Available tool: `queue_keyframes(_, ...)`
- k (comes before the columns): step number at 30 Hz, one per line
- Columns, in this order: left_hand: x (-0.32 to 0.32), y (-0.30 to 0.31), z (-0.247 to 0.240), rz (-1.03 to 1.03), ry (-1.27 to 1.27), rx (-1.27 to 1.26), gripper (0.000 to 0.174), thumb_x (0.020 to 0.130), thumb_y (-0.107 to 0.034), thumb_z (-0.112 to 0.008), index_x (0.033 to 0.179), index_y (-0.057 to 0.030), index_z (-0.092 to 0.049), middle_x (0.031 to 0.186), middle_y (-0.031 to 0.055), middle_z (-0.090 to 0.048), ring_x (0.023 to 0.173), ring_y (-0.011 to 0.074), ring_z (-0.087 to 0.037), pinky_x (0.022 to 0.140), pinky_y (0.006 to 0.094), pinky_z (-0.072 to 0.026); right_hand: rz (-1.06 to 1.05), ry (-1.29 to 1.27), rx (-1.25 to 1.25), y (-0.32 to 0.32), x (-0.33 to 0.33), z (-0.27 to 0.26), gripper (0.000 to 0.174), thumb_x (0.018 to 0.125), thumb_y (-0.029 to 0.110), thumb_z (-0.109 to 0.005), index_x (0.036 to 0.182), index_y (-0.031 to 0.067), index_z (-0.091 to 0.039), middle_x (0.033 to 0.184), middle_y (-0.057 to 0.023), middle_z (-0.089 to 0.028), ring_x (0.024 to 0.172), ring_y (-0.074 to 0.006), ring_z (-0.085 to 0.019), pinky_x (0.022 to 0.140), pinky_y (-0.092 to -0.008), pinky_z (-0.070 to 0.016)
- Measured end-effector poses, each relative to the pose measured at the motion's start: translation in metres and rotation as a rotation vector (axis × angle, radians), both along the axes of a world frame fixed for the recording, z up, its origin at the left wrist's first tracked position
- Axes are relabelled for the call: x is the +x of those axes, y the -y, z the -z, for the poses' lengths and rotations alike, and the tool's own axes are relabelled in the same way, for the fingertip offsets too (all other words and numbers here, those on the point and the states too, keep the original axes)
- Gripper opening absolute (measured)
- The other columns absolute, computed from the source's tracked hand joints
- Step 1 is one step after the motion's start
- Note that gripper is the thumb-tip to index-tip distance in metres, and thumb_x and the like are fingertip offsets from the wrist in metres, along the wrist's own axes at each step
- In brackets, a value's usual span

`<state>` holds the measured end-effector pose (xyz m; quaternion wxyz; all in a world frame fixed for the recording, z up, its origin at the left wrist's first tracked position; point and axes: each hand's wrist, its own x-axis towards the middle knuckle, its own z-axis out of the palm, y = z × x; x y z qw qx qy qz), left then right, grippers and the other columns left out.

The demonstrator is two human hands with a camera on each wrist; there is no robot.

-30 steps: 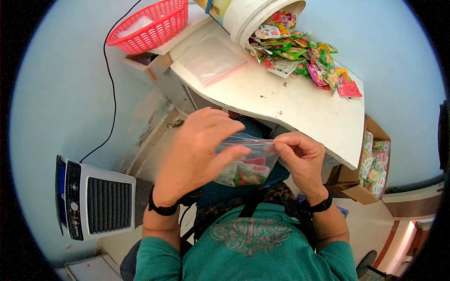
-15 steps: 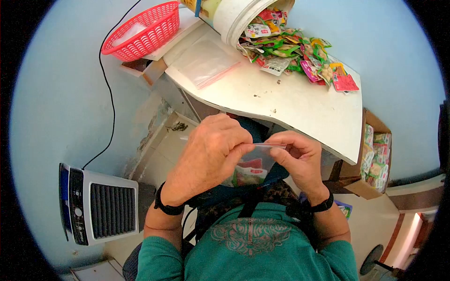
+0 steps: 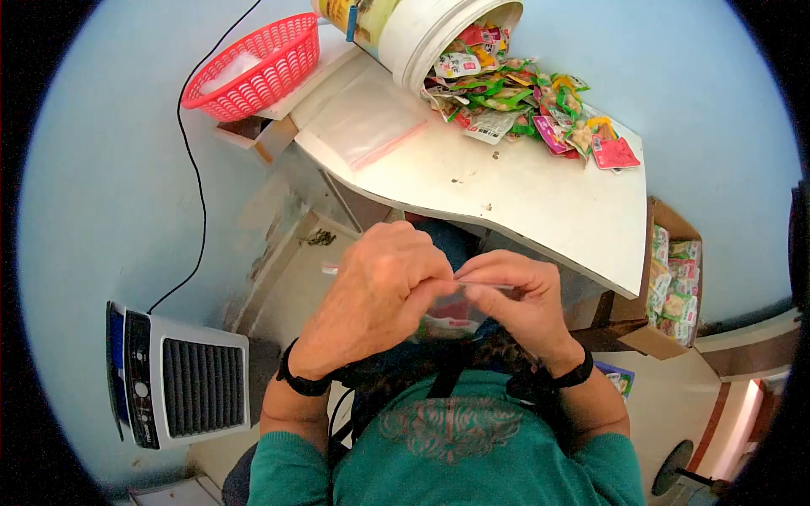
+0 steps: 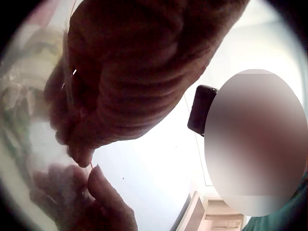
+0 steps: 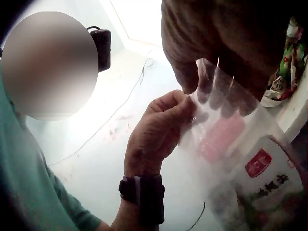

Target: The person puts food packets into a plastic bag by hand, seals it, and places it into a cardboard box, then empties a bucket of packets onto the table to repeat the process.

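Note:
A clear zip-top plastic bag (image 3: 444,331) hangs over the lap with small snack packets inside. Its top edge is pinched between the thumb and fingers of my left hand (image 3: 384,291). Close beside, my right hand (image 3: 525,302) pinches the same edge, the two sets of fingertips nearly meeting. Through the film in the right wrist view I see a pink-red packet (image 5: 224,137) and a white packet with a red label (image 5: 264,180). The left wrist view has the left hand (image 4: 134,72) dark in front, hiding part of the bag.
On the white table (image 3: 540,207), a tipped bucket (image 3: 422,38) spills many snack packets (image 3: 506,101). Flat clear bags (image 3: 363,126) lie to its left, near a red basket (image 3: 261,72). A carton of packets (image 3: 675,287) stands right; an air cooler (image 3: 198,379) is at left.
My left hand, raised with spread fingers a second ago, has come down and pinched the bag's top edge. The right hand has shifted left, so both hands are now close together.

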<state>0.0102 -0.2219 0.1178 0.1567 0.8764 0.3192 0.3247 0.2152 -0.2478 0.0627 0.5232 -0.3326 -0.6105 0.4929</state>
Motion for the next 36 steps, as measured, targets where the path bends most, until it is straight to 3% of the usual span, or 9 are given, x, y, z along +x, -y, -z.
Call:
queue_keyframes(10,-0.016,0.0,-0.007,0.001,-0.075,-0.001,0.014,0.073,-0.017,-0.079,0.078,-0.0078,-0.068,0.072,0.0068,-0.061,0.073,0.0291,-0.059,0.067,0.038,-0.0451,-0.007,0.078,0.025,0.006,0.001,-0.005,0.008,0.086,0.003,-0.071,0.092,-0.0011,-0.075,0.095,-0.0115,-0.073,0.084,-0.0158,-0.068,0.074,-0.0265,-0.0547)
queue_keyframes(14,-0.038,0.0,-0.012,-0.067,-0.035,-0.132,0.016,0.072,-0.016,-0.081,0.076,-0.0061,-0.069,0.07,0.0073,-0.063,0.069,0.0262,-0.061,0.063,0.0358,-0.0462,0.036,0.066,0.054,0.005,0.004,-0.001,0.008,0.085,0.003,-0.072,0.091,-0.001,-0.076,0.095,-0.0121,-0.074,0.082,-0.0156,-0.068,0.073,-0.0268,-0.0548)
queue_keyframes(17,-0.057,0.004,-0.016,-0.18,-0.053,-0.167,0.015,0.072,-0.013,-0.08,0.075,-0.0034,-0.07,0.07,0.0085,-0.066,0.068,0.0247,-0.063,0.062,0.0343,-0.0487,0.055,0.069,0.026,0.006,0.011,0.003,0.008,0.085,0.003,-0.072,0.092,-0.0006,-0.076,0.095,-0.012,-0.074,0.081,-0.0151,-0.068,0.071,-0.0266,-0.0547)
queue_keyframes(23,-0.077,0.009,-0.013,-0.203,0.052,-0.199,0.016,0.074,-0.017,-0.08,0.073,-0.0058,-0.069,0.069,0.0056,-0.065,0.064,0.0203,-0.061,0.059,0.0314,-0.0442,0.017,-0.033,-0.116,0.01,0.012,-0.001,0.009,0.087,0.003,-0.071,0.094,-0.001,-0.076,0.094,-0.0119,-0.073,0.082,-0.0142,-0.067,0.072,-0.0267,-0.055)
queue_keyframes(26,-0.08,0.013,-0.021,-0.146,0.062,-0.169,0.011,0.073,-0.01,-0.079,0.075,-0.0051,-0.07,0.067,0.0069,-0.064,0.063,0.0231,-0.058,0.059,0.0333,-0.0449,0.027,0.036,-0.059,0.011,0.012,-0.005,0.009,0.087,0.003,-0.071,0.093,-0.0011,-0.076,0.095,-0.0119,-0.074,0.084,-0.0147,-0.068,0.074,-0.027,-0.0551)
queue_keyframes(32,-0.09,0.025,-0.033,-0.192,-0.019,-0.115,0.013,0.072,-0.01,-0.079,0.075,-0.0044,-0.068,0.069,0.0065,-0.064,0.068,0.0249,-0.059,0.06,0.0344,-0.0448,-0.03,0.06,0.073,0.007,0.002,-0.013,0.009,0.087,0.004,-0.072,0.093,-0.0003,-0.076,0.096,-0.0118,-0.074,0.085,-0.0156,-0.068,0.074,-0.0273,-0.0549)
queue_keyframes(36,-0.093,0.024,-0.027,-0.25,-0.058,-0.143,0.017,0.071,-0.012,-0.081,0.082,-0.0037,-0.07,0.08,0.0102,-0.066,0.077,0.0274,-0.061,0.067,0.0357,-0.0473,-0.03,0.039,0.007,0.005,-0.005,-0.008,0.009,0.087,0.003,-0.072,0.093,-0.0008,-0.076,0.094,-0.0119,-0.073,0.083,-0.0143,-0.067,0.072,-0.0264,-0.0542)
